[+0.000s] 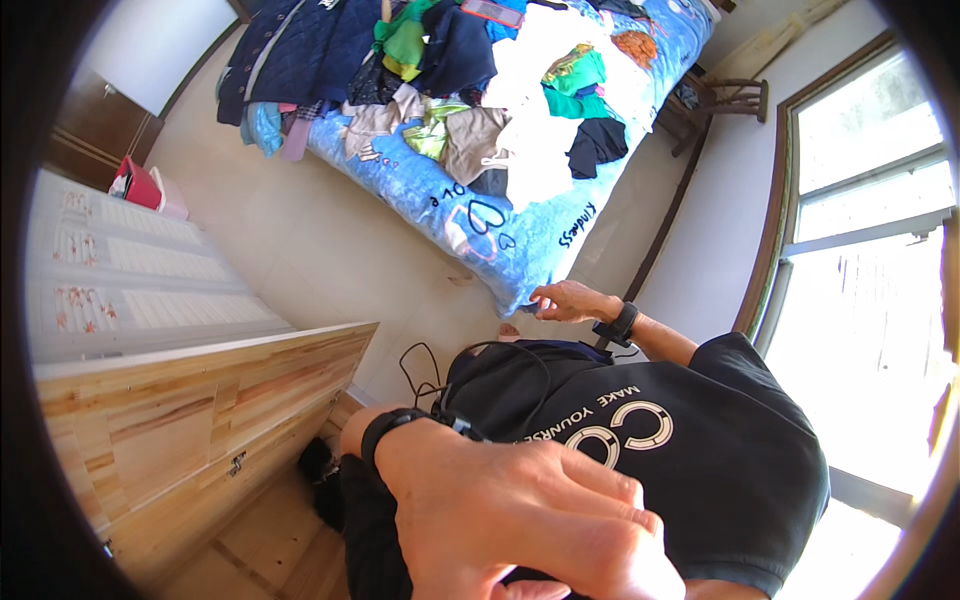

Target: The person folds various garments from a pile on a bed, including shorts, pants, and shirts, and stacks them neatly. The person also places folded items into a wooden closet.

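Large and close to the camera, my left hand (525, 510) shows its back, with a dark band on the wrist. Its fingers bend toward the lower right, and their tips are partly hidden. Farther off, my right hand (571, 301) is by the near corner of the bed, wearing a black watch (619, 324). Its fingers are loosely bent with nothing visible in them; whether they touch the blue blanket (487, 225) is unclear. Garments lie across the bed: a navy quilted jacket (300, 52), a beige garment (474, 142), green cloth (574, 79) and a black garment (598, 146).
A wooden door panel (187, 420) stands at the left, before translucent storage drawers (142, 262). A red bin (139, 184) is beyond them. A bright window (862, 262) fills the right side. A wooden chair (727, 101) stands near the wall. A phone (493, 13) lies on the bed.
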`<act>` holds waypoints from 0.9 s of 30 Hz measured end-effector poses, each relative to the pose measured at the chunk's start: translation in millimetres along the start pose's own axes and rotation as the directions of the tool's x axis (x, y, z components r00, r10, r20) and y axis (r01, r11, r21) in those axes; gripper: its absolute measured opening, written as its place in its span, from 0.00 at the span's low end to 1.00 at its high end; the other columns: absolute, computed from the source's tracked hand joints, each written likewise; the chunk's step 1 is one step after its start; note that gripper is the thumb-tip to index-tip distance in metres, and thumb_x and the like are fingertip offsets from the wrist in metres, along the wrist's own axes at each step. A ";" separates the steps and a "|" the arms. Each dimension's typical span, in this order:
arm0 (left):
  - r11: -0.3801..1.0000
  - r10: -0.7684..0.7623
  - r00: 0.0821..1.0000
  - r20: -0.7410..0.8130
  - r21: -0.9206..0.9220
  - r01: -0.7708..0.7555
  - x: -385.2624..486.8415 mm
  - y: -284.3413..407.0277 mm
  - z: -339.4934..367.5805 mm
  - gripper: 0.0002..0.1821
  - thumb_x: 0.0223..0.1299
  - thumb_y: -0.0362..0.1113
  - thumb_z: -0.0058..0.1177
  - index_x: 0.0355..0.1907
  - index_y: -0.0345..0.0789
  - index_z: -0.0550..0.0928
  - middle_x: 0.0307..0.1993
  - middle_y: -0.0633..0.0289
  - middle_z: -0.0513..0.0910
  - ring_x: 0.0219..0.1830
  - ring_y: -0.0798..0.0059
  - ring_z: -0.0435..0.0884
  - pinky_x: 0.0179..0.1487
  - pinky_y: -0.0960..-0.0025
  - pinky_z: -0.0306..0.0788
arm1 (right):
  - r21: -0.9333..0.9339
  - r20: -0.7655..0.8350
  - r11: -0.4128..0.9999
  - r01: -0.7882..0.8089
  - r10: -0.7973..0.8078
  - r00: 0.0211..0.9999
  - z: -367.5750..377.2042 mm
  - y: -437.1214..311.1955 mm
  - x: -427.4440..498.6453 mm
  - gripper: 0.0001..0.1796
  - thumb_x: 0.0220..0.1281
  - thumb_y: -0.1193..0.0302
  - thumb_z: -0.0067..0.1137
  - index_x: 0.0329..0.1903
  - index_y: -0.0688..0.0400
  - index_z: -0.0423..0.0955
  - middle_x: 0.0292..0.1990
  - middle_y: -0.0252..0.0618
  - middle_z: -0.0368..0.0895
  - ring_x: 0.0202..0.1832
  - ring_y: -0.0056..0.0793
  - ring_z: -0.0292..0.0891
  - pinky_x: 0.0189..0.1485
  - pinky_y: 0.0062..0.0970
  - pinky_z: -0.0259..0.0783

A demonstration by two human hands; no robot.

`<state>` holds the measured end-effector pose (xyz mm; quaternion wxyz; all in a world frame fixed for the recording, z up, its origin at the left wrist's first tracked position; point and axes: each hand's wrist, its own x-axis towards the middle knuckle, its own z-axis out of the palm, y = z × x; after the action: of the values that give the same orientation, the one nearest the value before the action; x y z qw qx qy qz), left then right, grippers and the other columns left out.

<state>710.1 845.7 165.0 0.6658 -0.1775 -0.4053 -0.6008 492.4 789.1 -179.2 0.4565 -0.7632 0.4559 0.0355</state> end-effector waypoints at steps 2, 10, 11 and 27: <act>0.998 -0.039 0.998 -0.057 0.050 0.042 8.9 -5.2 -0.2 0.15 0.50 0.29 0.58 0.41 0.48 0.80 0.37 0.49 0.78 0.25 0.66 0.79 0.26 0.71 0.73 | 0.014 -0.041 0.998 -0.063 0.064 0.997 -4.1 9.2 -11.1 0.23 0.57 0.58 0.56 0.53 0.56 0.72 0.39 0.43 0.83 0.42 0.44 0.78 0.45 0.39 0.72; 0.985 -0.125 0.990 0.063 -0.116 0.131 53.1 -38.6 -8.7 0.14 0.44 0.30 0.63 0.36 0.42 0.79 0.31 0.52 0.80 0.20 0.69 0.77 0.20 0.74 0.69 | 0.202 -0.254 0.971 -0.128 0.178 0.951 10.9 30.6 -65.4 0.23 0.56 0.59 0.56 0.52 0.57 0.73 0.38 0.44 0.83 0.40 0.44 0.79 0.43 0.38 0.72; 0.861 -0.490 0.872 0.009 -0.153 0.486 62.3 -24.1 -4.6 0.13 0.42 0.29 0.63 0.35 0.41 0.80 0.30 0.51 0.80 0.19 0.70 0.77 0.20 0.75 0.69 | 0.211 -0.250 0.966 -0.149 0.201 0.947 7.5 33.6 -72.0 0.22 0.56 0.60 0.57 0.52 0.57 0.73 0.37 0.44 0.83 0.39 0.43 0.79 0.42 0.37 0.72; 0.985 -0.080 0.960 0.267 -0.127 0.117 105.1 -257.3 -46.2 0.18 0.50 0.27 0.59 0.41 0.52 0.78 0.38 0.49 0.79 0.25 0.69 0.79 0.24 0.76 0.72 | 0.197 -0.274 0.979 -0.060 0.114 0.955 -139.0 192.1 -84.7 0.23 0.57 0.59 0.55 0.52 0.60 0.73 0.36 0.43 0.82 0.39 0.45 0.78 0.41 0.37 0.71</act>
<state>476.9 688.0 151.5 0.5618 -0.2812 -0.4541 -0.6318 252.9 711.8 -186.2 0.4535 -0.6935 0.5513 -0.0972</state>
